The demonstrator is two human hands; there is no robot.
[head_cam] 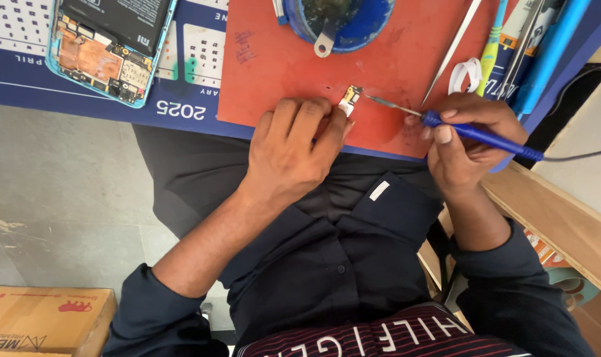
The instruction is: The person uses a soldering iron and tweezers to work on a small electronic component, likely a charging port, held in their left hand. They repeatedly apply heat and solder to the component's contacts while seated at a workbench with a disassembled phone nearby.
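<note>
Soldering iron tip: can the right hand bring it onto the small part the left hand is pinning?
Probably yes. The right hand holds the soldering iron aimed at the small part, with bare red mat between; left hand fingers cover only its near end.

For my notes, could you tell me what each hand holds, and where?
Left hand pinches the small component at its near end; right hand grips the soldering iron by its blue handle.

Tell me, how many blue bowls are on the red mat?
1. The blue bowl sits at the top edge of the red mat, above the left hand; the picture cuts it off, so more could lie out of view.
</note>
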